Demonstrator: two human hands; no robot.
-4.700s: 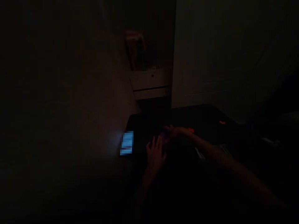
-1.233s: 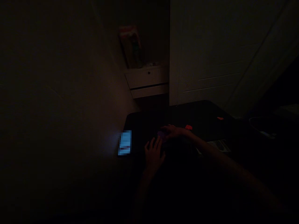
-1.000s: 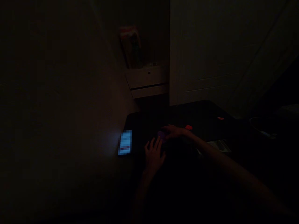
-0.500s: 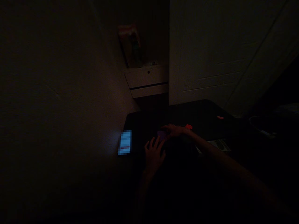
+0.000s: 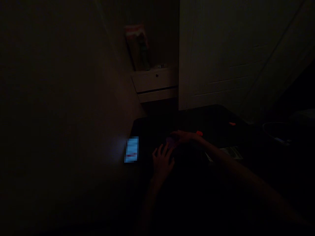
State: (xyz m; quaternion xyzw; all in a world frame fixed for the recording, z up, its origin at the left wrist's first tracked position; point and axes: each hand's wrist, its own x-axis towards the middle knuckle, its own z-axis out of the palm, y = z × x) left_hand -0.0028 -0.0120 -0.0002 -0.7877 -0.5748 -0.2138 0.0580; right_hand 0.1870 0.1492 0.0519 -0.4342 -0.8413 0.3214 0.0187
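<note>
- In a very dark room, a small purple thing [image 5: 169,141] sits over a black desk [image 5: 209,114], between a person's two bare hands.
- The left hand [image 5: 162,161] is spread, not clenched, its fingertips at the purple thing's near side; whether they press on it is too dark to tell.
- The right hand [image 5: 184,136] curves over the far right side; I cannot tell whether it grips.
- A red lump [image 5: 199,133] lies just beside the right wrist; a sideways sweep could knock it away.
- The right forearm crosses above a printed sheet [image 5: 232,152], so lowering it could drag the paper.
- A glowing screen [image 5: 132,149] stands at the desk's left edge; a leftward bump could topple it.
- Poor light could cause fumbling.
</note>
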